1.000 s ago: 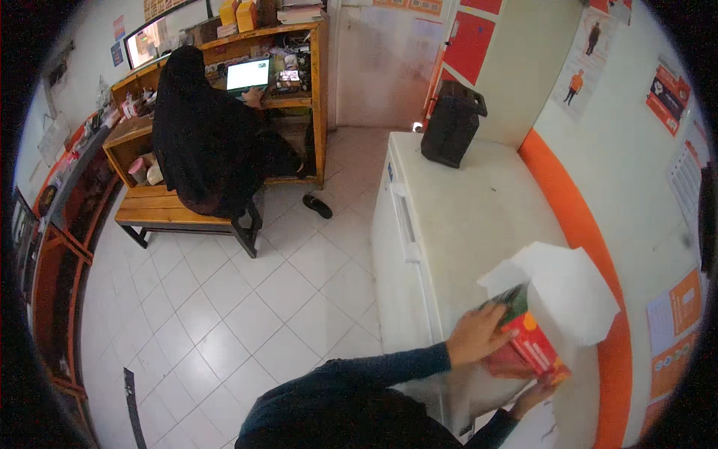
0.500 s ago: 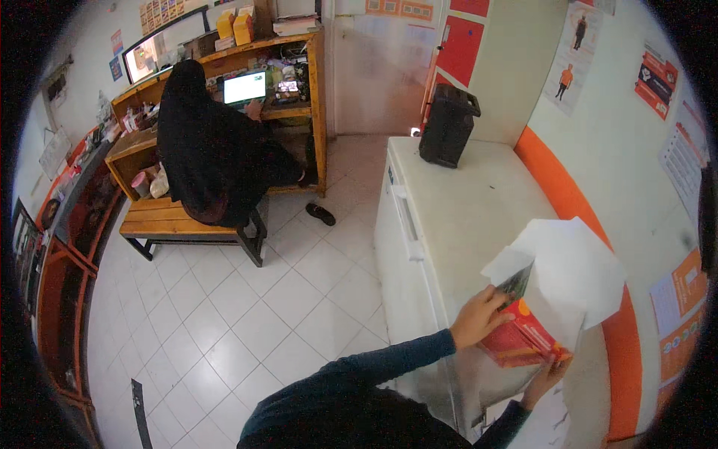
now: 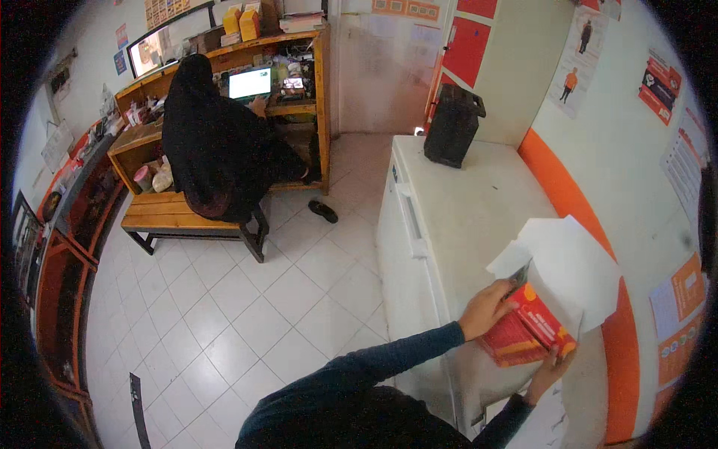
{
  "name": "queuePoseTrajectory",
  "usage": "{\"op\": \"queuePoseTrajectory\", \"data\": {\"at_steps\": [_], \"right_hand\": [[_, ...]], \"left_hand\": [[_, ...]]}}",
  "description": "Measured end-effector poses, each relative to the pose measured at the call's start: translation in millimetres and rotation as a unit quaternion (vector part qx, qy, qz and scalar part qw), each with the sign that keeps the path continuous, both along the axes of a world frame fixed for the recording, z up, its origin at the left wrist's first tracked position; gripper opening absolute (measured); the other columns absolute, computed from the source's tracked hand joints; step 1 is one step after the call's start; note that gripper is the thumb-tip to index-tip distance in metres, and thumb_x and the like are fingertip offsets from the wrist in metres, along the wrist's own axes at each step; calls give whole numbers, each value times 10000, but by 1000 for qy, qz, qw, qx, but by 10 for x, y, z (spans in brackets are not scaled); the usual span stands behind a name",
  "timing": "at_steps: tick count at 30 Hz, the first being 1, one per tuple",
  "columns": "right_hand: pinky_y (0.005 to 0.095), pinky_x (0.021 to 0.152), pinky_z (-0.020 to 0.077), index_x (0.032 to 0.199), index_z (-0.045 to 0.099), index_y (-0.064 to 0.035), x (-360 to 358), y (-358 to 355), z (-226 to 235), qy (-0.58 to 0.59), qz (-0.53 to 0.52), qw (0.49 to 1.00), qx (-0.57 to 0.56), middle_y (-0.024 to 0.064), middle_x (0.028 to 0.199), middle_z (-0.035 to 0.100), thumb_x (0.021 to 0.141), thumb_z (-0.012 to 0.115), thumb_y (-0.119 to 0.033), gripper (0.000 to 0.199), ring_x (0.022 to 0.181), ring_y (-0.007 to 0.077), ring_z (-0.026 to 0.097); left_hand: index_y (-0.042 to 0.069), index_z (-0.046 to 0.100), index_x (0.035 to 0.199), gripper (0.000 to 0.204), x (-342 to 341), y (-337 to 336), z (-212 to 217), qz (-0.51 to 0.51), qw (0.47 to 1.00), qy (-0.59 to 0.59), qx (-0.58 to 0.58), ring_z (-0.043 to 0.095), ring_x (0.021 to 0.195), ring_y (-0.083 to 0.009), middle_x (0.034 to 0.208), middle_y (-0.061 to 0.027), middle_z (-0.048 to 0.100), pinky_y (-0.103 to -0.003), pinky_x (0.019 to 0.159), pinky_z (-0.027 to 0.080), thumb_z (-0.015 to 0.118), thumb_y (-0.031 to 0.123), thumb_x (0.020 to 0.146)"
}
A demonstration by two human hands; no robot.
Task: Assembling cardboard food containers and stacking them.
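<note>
White floor tiles [image 3: 247, 299] are reflecting light; a wooden desk [image 3: 299, 112] and bench [image 3: 172, 217] are standing against cream-and-orange walls [image 3: 553, 165].

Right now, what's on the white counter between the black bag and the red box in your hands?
Mostly bare counter top. In the head view, only the white paper, just behind the red box, lies between it and the black bag.

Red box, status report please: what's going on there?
Both hands grip red box over white chest. White paper behind it. Nothing in the way.
</note>
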State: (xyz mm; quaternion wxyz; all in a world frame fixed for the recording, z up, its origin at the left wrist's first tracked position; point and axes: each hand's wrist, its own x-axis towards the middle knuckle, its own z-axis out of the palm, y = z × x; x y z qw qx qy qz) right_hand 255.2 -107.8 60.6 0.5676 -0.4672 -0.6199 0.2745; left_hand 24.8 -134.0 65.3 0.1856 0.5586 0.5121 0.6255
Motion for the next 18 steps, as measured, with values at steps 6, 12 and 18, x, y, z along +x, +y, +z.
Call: {"op": "queuePoseTrajectory", "data": {"at_steps": [6, 12, 18], "right_hand": [[372, 974, 329, 1310, 260, 62, 72, 14, -23, 11, 12, 999, -38, 201, 1325, 320, 882, 546, -214, 585, 1186, 271, 381], [393, 1004, 306, 1323, 233, 64, 42, 35, -28, -54, -14, 998, -2, 205, 1322, 315, 870, 560, -216, 625, 1214, 298, 346], [438, 1005, 283, 1291, 371, -31, -467, -89, 567, -244, -36, 931, 268, 159, 1358, 325, 799, 589, -170, 555, 1232, 329, 338]], "left_hand": [[16, 419, 1180, 449, -112, -67, 18, -50, 998, -26, -10, 504, 1066, -318, 1167, -173, 476, -366, 889, 417, 548, 295, 852], [36, 418, 1194, 472, -158, -98, -23, -37, 998, 31, 27, 496, 1078, -308, 1162, -155, 470, -355, 881, 423, 551, 329, 849], [36, 439, 1169, 438, -49, -85, -17, -33, 999, 22, 8, 507, 1053, -316, 1154, -145, 478, -364, 858, 433, 559, 300, 841]]}}
